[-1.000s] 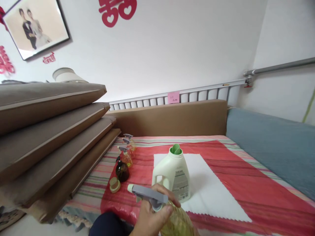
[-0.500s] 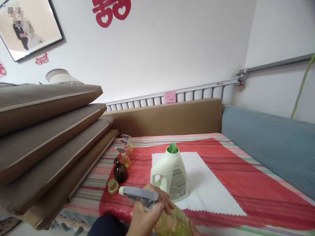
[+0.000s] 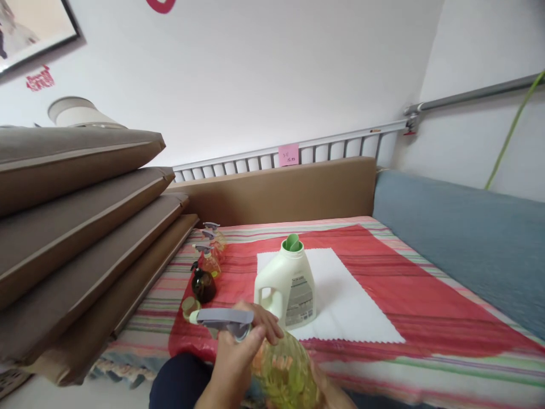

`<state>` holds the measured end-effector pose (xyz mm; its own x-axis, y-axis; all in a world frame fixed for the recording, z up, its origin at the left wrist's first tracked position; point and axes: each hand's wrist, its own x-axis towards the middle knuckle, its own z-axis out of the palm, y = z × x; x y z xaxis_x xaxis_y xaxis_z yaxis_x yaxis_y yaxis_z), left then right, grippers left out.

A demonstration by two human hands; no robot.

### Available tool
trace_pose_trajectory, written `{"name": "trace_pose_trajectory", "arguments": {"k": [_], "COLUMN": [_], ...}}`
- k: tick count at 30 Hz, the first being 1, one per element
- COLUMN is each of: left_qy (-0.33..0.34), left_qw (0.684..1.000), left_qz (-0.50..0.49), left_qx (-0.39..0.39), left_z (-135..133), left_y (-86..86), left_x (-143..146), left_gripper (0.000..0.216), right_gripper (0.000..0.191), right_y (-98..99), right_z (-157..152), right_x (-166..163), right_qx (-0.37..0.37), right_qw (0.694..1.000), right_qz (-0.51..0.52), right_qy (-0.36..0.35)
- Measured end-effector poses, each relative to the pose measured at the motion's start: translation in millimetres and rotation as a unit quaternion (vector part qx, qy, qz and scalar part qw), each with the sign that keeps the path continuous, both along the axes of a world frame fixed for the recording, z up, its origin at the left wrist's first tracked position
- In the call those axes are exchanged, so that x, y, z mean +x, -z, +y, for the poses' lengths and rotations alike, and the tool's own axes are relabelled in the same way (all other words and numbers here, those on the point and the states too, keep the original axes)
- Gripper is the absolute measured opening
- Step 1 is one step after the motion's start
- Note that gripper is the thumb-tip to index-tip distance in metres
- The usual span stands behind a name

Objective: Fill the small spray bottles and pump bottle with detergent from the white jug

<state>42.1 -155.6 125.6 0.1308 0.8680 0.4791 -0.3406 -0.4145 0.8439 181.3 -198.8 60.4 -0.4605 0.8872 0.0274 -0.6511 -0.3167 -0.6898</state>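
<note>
A clear spray bottle (image 3: 287, 369) of yellowish liquid with a grey trigger head (image 3: 225, 318) is tilted close to me at the bottom middle. My left hand (image 3: 232, 360) is closed around its neck, just below the trigger head. Against the bottle's lower right side lies my right hand (image 3: 330, 392), supporting its body; most of those fingers are hidden behind it. Just beyond stands a pale green detergent jug (image 3: 281, 284) with a handle and a green spout (image 3: 292, 243), uncapped, on a white cloth (image 3: 340, 295).
To the left stand a dark pump bottle (image 3: 203, 286), a pale cap (image 3: 190, 308) and several spray bottles (image 3: 210, 262) in a row. Stacked cushions (image 3: 85, 227) rise at the far left. A red sheet (image 3: 383, 267) covers the striped bedding. A blue-grey bolster (image 3: 460, 227) borders the right.
The view has shifted, so surroundings appear slightly higher and further left. Both hands still hold the spray bottle, which has come up a little, showing more of its body and my right hand.
</note>
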Motion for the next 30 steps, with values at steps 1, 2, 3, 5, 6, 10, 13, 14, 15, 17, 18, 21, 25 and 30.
{"name": "trace_pose_trajectory", "arguments": {"k": [1, 2, 3, 5, 6, 10, 13, 14, 15, 17, 18, 21, 25, 30], "left_qy": [-0.005, -0.010, -0.013, -0.012, -0.006, 0.008, 0.005, 0.007, 0.007, 0.006, 0.001, -0.018, -0.059, -0.113], "left_qw": [1.000, 1.000, 1.000, 1.000, 1.000, 0.999, 0.999, 0.999, 0.999, 0.999, 0.999, 0.996, 0.989, 0.984], "left_qz": [-0.005, -0.012, -0.019, -0.018, -0.014, -0.032, -0.037, -0.036, -0.035, -0.043, -0.052, -0.081, -0.132, -0.137], "left_qx": [-0.003, -0.005, -0.006, -0.007, -0.005, 0.001, -0.001, -0.003, -0.006, -0.009, -0.011, -0.016, 0.000, 0.022], "left_z": [0.3, 0.5, 0.6, 0.7, 0.7, 1.0, 1.2, 1.2, 1.1, 1.2, 1.5, 3.5, 7.2, 9.3], "left_y": [0.2, 0.3, 0.4, 0.4, 0.4, 0.2, -0.3, -0.8, -1.6, -4.7, -7.0, -16.6, -26.8, -23.4], "left_x": [-0.6, -1.1, -1.4, -1.4, -1.3, 0.2, 2.5, 3.2, 3.8, 3.8, 2.9, -3.2, -13.4, -15.2], "left_gripper": [0.022, 0.023, 0.024, 0.023, 0.022, 0.019, 0.020, 0.020, 0.021, 0.022, 0.023, 0.025, 0.020, 0.018], "right_gripper": [0.052, 0.056, 0.060, 0.063, 0.064, 0.069, 0.063, 0.058, 0.053, 0.043, 0.038, 0.032, 0.037, 0.048], "right_y": [1.5, 3.0, 4.7, 7.9, 9.6, 17.4, 23.9, 25.8, 27.2, 28.7, 28.7, 27.7, 29.4, 38.5], "right_z": [1.2, 2.5, 3.9, 6.3, 7.2, 7.6, 8.6, 10.0, 11.8, 16.0, 17.7, 18.2, 10.2, 5.3], "right_x": [-0.6, -1.1, -1.4, -1.8, -1.8, -1.2, -2.6, -3.8, -5.2, -7.7, -8.4, -6.5, 3.8, 10.5], "right_qx": [-0.003, -0.004, -0.005, -0.005, -0.003, 0.010, 0.004, 0.003, 0.004, 0.007, 0.006, -0.002, -0.022, -0.053], "right_qw": [1.000, 1.000, 1.000, 1.000, 1.000, 1.000, 1.000, 1.000, 1.000, 0.999, 0.999, 0.999, 0.999, 0.997], "right_qz": [0.009, 0.015, 0.019, 0.020, 0.018, 0.012, 0.013, 0.012, 0.011, 0.009, 0.009, 0.013, 0.023, 0.029], "right_qy": [-0.004, -0.007, -0.008, -0.015, -0.014, 0.024, 0.018, 0.020, 0.026, 0.044, 0.048, 0.043, 0.040, 0.044]}}
